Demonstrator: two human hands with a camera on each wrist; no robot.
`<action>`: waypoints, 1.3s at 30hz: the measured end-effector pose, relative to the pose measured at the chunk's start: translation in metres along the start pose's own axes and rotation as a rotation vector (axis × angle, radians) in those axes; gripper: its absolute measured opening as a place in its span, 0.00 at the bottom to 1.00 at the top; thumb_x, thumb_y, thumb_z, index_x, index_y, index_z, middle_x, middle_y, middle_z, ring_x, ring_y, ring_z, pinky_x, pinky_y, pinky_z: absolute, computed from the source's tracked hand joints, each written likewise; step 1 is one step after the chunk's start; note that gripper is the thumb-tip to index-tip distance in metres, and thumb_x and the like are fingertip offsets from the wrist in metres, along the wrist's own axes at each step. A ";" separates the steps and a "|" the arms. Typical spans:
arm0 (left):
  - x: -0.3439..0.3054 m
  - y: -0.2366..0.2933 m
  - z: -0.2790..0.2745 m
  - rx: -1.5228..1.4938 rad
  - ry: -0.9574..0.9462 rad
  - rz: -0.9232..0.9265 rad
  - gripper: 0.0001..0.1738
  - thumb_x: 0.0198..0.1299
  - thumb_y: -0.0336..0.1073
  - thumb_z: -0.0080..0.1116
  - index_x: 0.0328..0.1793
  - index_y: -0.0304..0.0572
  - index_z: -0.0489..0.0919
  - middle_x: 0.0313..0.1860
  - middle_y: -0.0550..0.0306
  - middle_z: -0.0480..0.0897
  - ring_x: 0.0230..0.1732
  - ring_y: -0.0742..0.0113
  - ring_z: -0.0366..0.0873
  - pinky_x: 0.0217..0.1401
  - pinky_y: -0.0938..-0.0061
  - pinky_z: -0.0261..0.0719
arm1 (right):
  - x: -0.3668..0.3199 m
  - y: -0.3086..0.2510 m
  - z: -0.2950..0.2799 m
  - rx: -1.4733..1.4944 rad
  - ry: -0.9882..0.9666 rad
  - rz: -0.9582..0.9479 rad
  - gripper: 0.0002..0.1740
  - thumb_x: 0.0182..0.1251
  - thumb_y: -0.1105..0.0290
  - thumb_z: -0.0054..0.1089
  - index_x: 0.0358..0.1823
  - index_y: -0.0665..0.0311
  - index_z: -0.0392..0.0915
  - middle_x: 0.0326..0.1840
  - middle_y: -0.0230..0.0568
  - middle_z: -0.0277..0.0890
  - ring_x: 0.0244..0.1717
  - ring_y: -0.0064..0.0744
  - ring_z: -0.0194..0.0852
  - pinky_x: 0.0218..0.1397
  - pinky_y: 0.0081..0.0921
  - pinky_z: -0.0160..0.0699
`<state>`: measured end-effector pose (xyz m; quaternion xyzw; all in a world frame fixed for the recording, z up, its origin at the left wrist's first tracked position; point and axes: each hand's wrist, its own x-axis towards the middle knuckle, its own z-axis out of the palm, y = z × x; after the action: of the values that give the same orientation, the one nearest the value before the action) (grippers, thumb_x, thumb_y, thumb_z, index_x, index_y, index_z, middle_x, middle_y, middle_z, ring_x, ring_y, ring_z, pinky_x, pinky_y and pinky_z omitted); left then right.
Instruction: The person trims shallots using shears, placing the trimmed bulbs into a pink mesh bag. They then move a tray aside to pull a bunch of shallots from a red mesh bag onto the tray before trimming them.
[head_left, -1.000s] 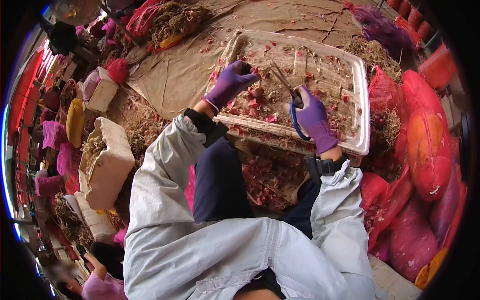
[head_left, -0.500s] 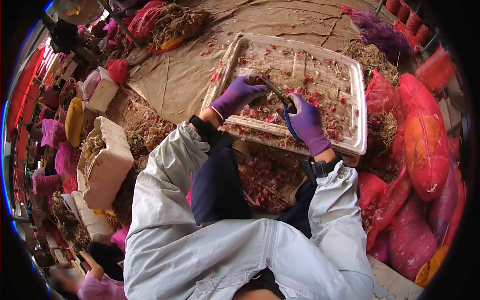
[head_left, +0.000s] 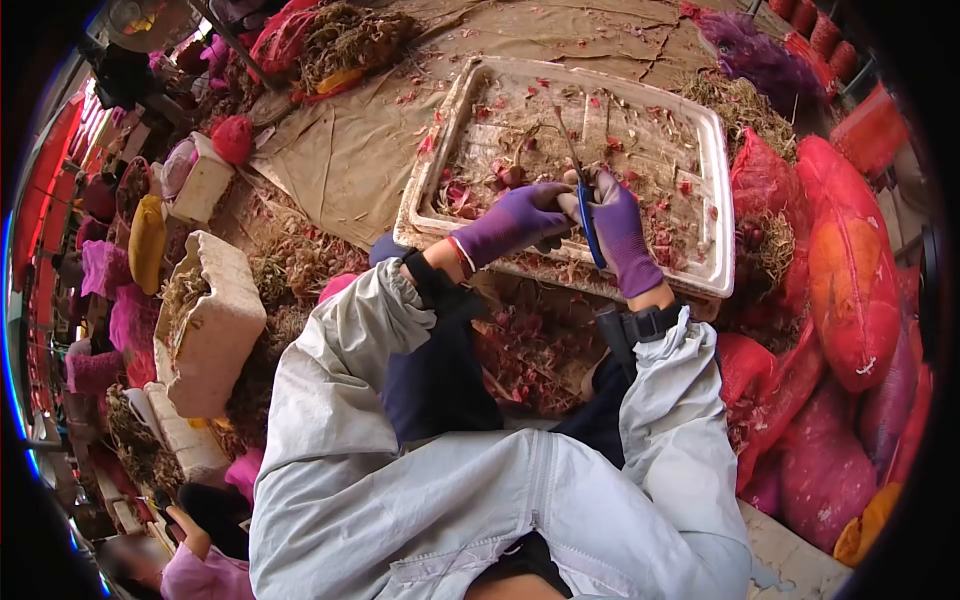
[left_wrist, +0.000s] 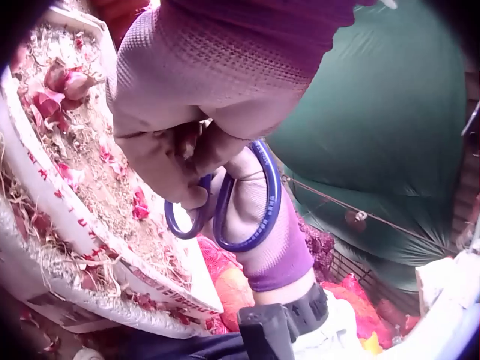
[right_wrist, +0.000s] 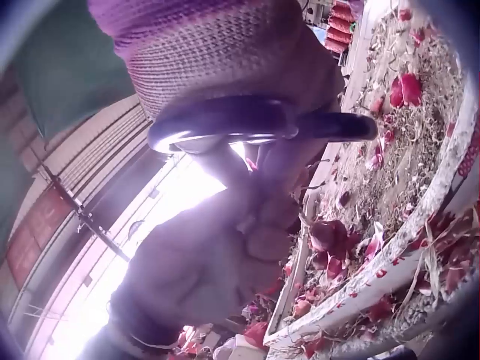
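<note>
Both hands wear purple gloves with dirty fingers and meet over the near edge of a white foam tray [head_left: 722,185]. My right hand [head_left: 625,235] grips scissors [head_left: 588,225] by their blue handles, the blades pointing away over the tray. Beside it, my left hand [head_left: 515,220] has its fingers bent in close to the handles. In the left wrist view the thumb and fingers close over a small dark gap next to a handle loop [left_wrist: 274,202]; I cannot tell what they hold. Reddish-purple bulbs [head_left: 510,176] lie in the tray near the left hand.
Red papery skins [right_wrist: 405,90] and dry debris cover the tray. Full red mesh bags [head_left: 850,270] stand on the right with dried stalks [head_left: 740,100] behind. On the left is a white foam box [head_left: 215,330]. A brown sheet [head_left: 330,170] spreads beyond; another person [head_left: 200,565] is at lower left.
My left hand went from the tray's left side to the scissor blades, then down and right to beside the right hand. The scissors now point more straight ahead, in the same hand.
</note>
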<state>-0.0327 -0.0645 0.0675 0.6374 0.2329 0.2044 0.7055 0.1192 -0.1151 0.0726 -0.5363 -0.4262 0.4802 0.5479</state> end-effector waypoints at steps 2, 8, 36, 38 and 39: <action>-0.005 0.004 0.000 -0.031 -0.004 -0.107 0.23 0.63 0.35 0.55 0.63 0.39 0.68 0.39 0.64 0.78 0.36 0.77 0.77 0.39 0.81 0.78 | 0.002 0.005 -0.005 0.006 -0.071 0.014 0.19 0.55 0.74 0.64 0.49 0.67 0.70 0.30 0.26 0.72 0.27 0.13 0.67 0.30 0.14 0.69; -0.013 0.012 -0.014 -0.271 -0.007 -0.219 0.22 0.65 0.41 0.51 0.63 0.40 0.69 0.46 0.58 0.79 0.40 0.69 0.81 0.38 0.76 0.81 | 0.004 0.011 -0.006 0.013 -0.066 -0.027 0.20 0.55 0.78 0.58 0.51 0.70 0.69 0.29 0.31 0.74 0.27 0.19 0.70 0.32 0.17 0.72; -0.171 -0.075 -0.203 1.362 0.735 -0.364 0.11 0.58 0.38 0.48 0.33 0.40 0.78 0.31 0.41 0.80 0.32 0.47 0.79 0.33 0.61 0.76 | 0.032 0.010 -0.021 -0.873 0.455 -0.207 0.39 0.45 0.47 0.70 0.52 0.66 0.68 0.42 0.52 0.75 0.44 0.51 0.74 0.45 0.38 0.71; -0.095 -0.028 -0.188 1.106 0.843 0.112 0.10 0.59 0.35 0.51 0.42 0.39 0.79 0.31 0.45 0.81 0.34 0.53 0.80 0.37 0.68 0.76 | 0.026 0.000 -0.013 -0.858 0.423 -0.248 0.37 0.46 0.49 0.70 0.53 0.64 0.69 0.41 0.49 0.76 0.44 0.47 0.75 0.46 0.37 0.71; -0.056 -0.022 -0.186 1.048 0.787 0.359 0.10 0.58 0.37 0.53 0.43 0.43 0.79 0.36 0.46 0.81 0.39 0.47 0.79 0.42 0.64 0.76 | 0.027 0.002 -0.013 -0.843 0.402 -0.240 0.34 0.46 0.52 0.70 0.52 0.63 0.70 0.40 0.47 0.77 0.42 0.44 0.76 0.46 0.35 0.72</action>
<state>-0.1876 0.0496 0.0351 0.8019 0.4310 0.3955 0.1213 0.1371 -0.0907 0.0685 -0.7410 -0.5282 0.0857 0.4058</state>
